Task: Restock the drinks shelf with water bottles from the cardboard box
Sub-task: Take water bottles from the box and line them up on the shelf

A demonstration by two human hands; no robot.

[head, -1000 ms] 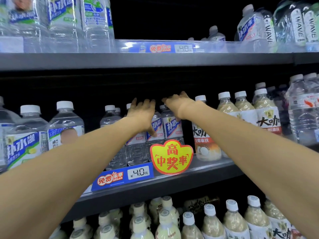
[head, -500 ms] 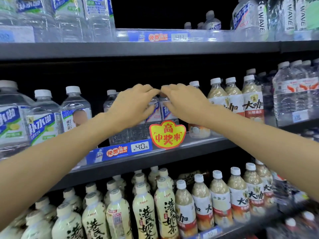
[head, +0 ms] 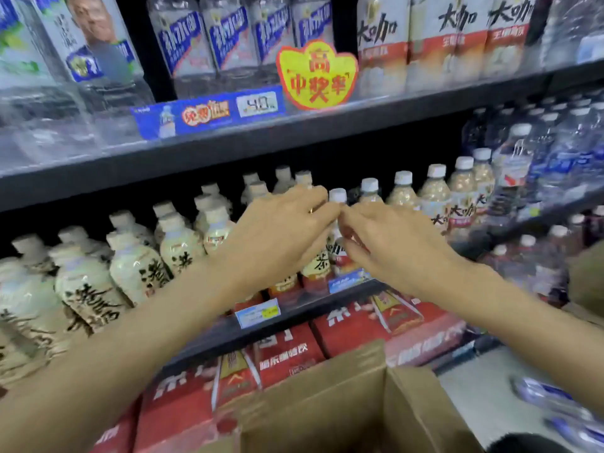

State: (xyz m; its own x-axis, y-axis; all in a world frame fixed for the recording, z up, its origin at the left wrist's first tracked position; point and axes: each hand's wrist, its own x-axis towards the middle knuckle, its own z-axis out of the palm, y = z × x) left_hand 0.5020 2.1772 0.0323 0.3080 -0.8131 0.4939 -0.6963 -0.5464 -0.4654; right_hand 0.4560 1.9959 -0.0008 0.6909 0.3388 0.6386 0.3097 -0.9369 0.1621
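Upper left of the frame, water bottles (head: 188,44) stand behind the drinks shelf (head: 228,142) edge. Mid-frame, the left hand (head: 277,233) and right hand (head: 392,243) hover fingertips nearly together, fingers relaxed and holding nothing, in front of milk tea bottles (head: 137,266). Bottom centre, the cardboard box (head: 327,403) gapes open below them; red cartons (head: 284,358) crowd behind it.
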